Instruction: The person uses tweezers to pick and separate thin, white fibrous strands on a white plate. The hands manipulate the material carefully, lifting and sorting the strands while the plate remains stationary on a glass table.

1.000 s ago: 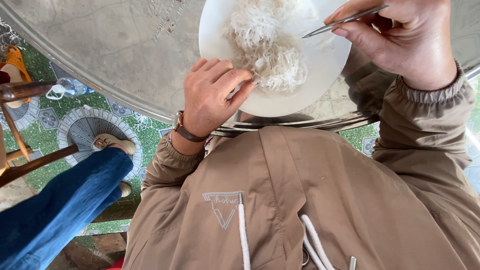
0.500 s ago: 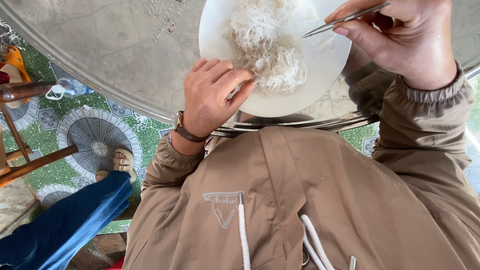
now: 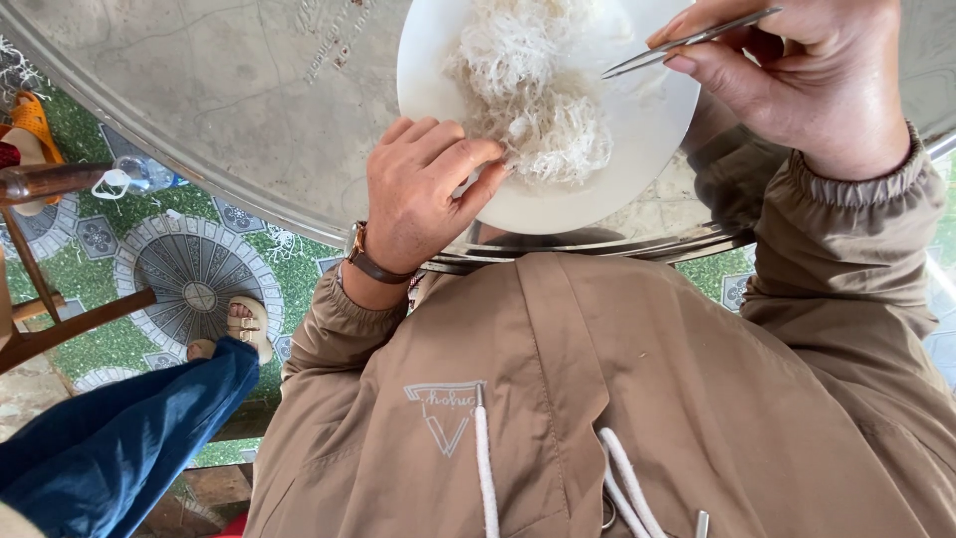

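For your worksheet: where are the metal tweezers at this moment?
In the head view, the metal tweezers are at upper right, pinched in the right hand, their tips over the white plate just right of the white fibre pile.

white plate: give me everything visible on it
The white plate is round, smooth and glossy, likely ceramic or plastic. Its top runs out of frame. It lies flat on the shiny metal table near the edge. A heap of fine white strands covers its middle. The left hand rests on its near rim, fingertips at the strands; the right hand holds metal tweezers above it.
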